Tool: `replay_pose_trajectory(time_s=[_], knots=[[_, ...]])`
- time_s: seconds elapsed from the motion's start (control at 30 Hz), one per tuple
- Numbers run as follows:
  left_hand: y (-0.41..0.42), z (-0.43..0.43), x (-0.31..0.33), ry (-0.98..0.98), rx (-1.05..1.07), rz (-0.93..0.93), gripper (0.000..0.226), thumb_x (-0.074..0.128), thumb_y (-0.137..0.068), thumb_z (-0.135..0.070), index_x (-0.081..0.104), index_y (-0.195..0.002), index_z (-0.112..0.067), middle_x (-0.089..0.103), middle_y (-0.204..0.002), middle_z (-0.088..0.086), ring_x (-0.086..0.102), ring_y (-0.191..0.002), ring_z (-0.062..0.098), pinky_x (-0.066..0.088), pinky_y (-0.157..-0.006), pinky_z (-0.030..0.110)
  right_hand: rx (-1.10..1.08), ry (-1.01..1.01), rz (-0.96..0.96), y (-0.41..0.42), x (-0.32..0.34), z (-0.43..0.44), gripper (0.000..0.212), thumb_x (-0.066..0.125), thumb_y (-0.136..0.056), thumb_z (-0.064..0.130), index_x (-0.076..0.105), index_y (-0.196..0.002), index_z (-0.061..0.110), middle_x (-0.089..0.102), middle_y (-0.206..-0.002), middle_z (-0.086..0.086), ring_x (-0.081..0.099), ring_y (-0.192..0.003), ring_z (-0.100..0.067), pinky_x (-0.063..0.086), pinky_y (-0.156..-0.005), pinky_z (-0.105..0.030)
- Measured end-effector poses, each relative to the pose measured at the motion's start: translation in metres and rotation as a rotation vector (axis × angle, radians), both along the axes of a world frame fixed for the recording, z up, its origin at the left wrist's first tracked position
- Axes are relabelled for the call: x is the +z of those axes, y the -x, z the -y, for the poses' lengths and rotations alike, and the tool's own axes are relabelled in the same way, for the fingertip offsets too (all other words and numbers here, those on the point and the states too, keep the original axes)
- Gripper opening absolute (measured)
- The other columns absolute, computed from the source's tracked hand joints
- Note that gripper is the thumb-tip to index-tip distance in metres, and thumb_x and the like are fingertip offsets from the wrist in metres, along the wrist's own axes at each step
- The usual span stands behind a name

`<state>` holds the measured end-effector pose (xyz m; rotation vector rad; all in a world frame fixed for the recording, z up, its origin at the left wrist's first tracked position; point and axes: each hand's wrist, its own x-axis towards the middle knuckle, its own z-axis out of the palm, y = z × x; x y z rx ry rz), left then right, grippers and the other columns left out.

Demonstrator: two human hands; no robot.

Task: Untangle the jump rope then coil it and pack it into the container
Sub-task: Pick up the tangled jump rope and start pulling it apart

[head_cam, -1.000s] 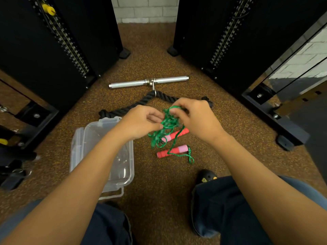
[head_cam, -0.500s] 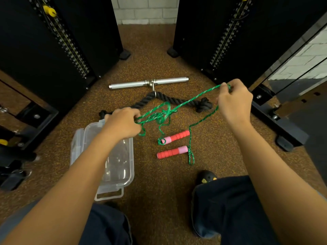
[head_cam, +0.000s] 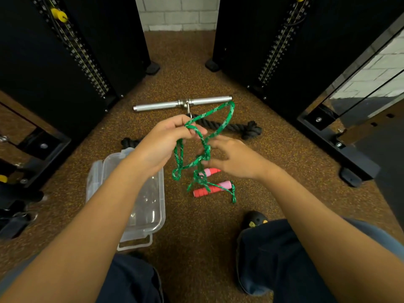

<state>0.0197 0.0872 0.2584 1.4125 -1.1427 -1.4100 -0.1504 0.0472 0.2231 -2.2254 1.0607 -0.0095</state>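
Observation:
The green jump rope (head_cam: 227, 115) hangs tangled between my hands above the floor. My left hand (head_cam: 166, 141) pinches a bunch of its loops at the top, and one big loop arcs up to the right. My right hand (head_cam: 236, 158) is lower, with its fingers at a knot in the hanging strands. The rope's two red and pink handles (head_cam: 213, 189) lie on the floor below, one partly hidden behind my right hand. A clear plastic container (head_cam: 153, 215) stands open on the floor under my left forearm.
A metal bar (head_cam: 166, 104) and a thick black rope (head_cam: 238, 127) lie on the speckled brown floor beyond my hands. Black weight machines (head_cam: 65, 62) stand to the left and right. My knees and a dark shoe (head_cam: 254, 219) are at the bottom.
My right hand came back in from the far right to the knot near the centre. My left hand rose and moved right, so the stretched rope now hangs slack in loops.

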Motion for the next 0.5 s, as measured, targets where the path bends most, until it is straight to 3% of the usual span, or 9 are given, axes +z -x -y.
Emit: replay_pose_trajectory(time_s=[0.1, 0.17, 0.23, 0.3, 0.37, 0.4, 0.47, 0.5], knots=[[-0.001, 0.004, -0.001, -0.051, 0.139, -0.109, 0.026, 0.045, -0.085, 0.003, 0.059, -0.075, -0.016, 0.067, -0.09, -0.005, 0.06, -0.089, 0.006, 0.037, -0.085, 0.029, -0.057, -0.054, 0.159, 0.002, 0.004, 0.002, 0.023, 0.059, -0.089, 0.028, 0.06, -0.096, 0.006, 0.065, -0.096, -0.012, 0.058, -0.088, -0.023, 0.046, -0.083, -0.039], [-0.002, 0.007, -0.003, -0.097, 0.219, -0.08, 0.023, 0.046, -0.088, -0.002, 0.062, -0.084, -0.018, 0.064, -0.1, -0.003, 0.058, -0.098, 0.009, 0.038, -0.091, 0.026, -0.146, -0.151, 0.211, 0.004, 0.007, 0.004, 0.023, 0.057, -0.09, 0.026, 0.054, -0.083, 0.004, 0.06, -0.081, -0.01, 0.052, -0.075, -0.018, 0.041, -0.07, -0.034], [-0.003, 0.009, -0.009, -0.153, 0.251, 0.042, 0.022, 0.05, -0.09, -0.016, 0.062, -0.107, -0.024, 0.057, -0.117, -0.006, 0.052, -0.105, 0.006, 0.035, -0.089, 0.021, -0.254, -0.254, 0.288, 0.003, 0.008, 0.004, 0.024, 0.055, -0.091, 0.023, 0.05, -0.078, 0.004, 0.063, -0.079, -0.008, 0.059, -0.077, -0.018, 0.045, -0.072, -0.035], [-0.003, 0.009, -0.016, -0.175, 0.287, 0.202, 0.04, 0.056, -0.088, -0.031, 0.049, -0.127, -0.028, 0.037, -0.131, -0.005, 0.04, -0.119, 0.01, 0.028, -0.098, 0.024, -0.363, -0.36, 0.398, 0.004, 0.009, 0.007, 0.02, 0.052, -0.092, 0.018, 0.049, -0.076, 0.007, 0.066, -0.079, -0.003, 0.067, -0.083, -0.015, 0.051, -0.08, -0.039], [0.003, 0.005, -0.019, -0.094, 0.289, 0.36, 0.038, 0.059, -0.086, -0.035, 0.047, -0.121, -0.029, 0.03, -0.122, -0.002, 0.039, -0.117, 0.013, 0.031, -0.1, 0.025, -0.431, -0.419, 0.461, 0.004, 0.01, 0.01, 0.021, 0.05, -0.092, 0.014, 0.047, -0.071, 0.013, 0.065, -0.076, -0.001, 0.068, -0.084, -0.014, 0.052, -0.079, -0.031], [0.007, 0.002, -0.019, -0.031, 0.253, 0.416, 0.032, 0.06, -0.085, -0.035, 0.049, -0.114, -0.028, 0.032, -0.117, -0.001, 0.044, -0.109, 0.012, 0.036, -0.094, 0.021, -0.448, -0.434, 0.481, 0.005, 0.011, 0.011, 0.023, 0.05, -0.092, 0.012, 0.046, -0.069, 0.015, 0.064, -0.074, 0.0, 0.068, -0.083, -0.014, 0.052, -0.078, -0.028], [0.015, 0.0, -0.02, 0.033, 0.115, 0.42, 0.025, 0.06, -0.085, -0.034, 0.052, -0.107, -0.025, 0.044, -0.114, 0.001, 0.05, -0.095, 0.008, 0.04, -0.081, 0.015, -0.45, -0.468, 0.518, 0.005, 0.013, 0.012, 0.023, 0.05, -0.091, 0.01, 0.047, -0.069, 0.016, 0.062, -0.072, 0.001, 0.066, -0.079, -0.012, 0.052, -0.079, -0.026], [0.019, -0.001, -0.022, 0.037, 0.046, 0.382, 0.026, 0.06, -0.086, -0.034, 0.054, -0.109, -0.025, 0.05, -0.116, 0.002, 0.052, -0.095, 0.007, 0.042, -0.082, 0.017, -0.431, -0.478, 0.524, 0.005, 0.014, 0.012, 0.022, 0.05, -0.091, 0.01, 0.048, -0.07, 0.015, 0.061, -0.073, 0.001, 0.065, -0.078, -0.011, 0.052, -0.081, -0.028]])
